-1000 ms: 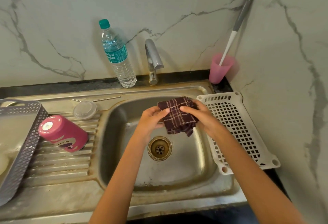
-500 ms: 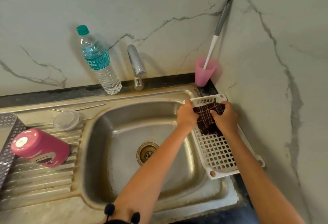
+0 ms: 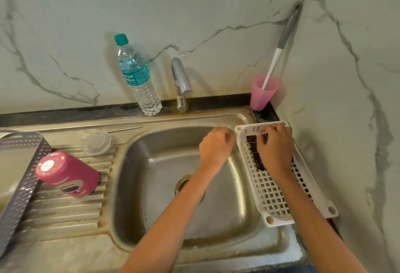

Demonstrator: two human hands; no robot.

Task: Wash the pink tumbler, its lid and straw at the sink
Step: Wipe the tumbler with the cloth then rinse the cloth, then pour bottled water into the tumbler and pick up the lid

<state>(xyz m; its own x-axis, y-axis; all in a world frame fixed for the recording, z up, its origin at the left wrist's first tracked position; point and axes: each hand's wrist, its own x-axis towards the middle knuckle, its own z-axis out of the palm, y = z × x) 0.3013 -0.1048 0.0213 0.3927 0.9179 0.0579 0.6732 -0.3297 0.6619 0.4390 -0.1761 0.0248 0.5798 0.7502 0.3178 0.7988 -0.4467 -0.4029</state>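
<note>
Pink tumbler (image 3: pixel 67 174) is lying on its side on the draining board (image 3: pixel 65 212) at lower left, well away from both hands, with the lid (image 3: pixel 96 143) and straw (image 3: pixel 112 131) just above it. Right hand (image 3: pixel 275 149) is in the white rack (image 3: pixel 272 197) at the right, fingers curled on a dark cloth (image 3: pixel 252 142). Left hand (image 3: pixel 216 146) hangs over the sink (image 3: pixel 151 197), fingers curled, nothing in it. Marble walls behind.
</note>
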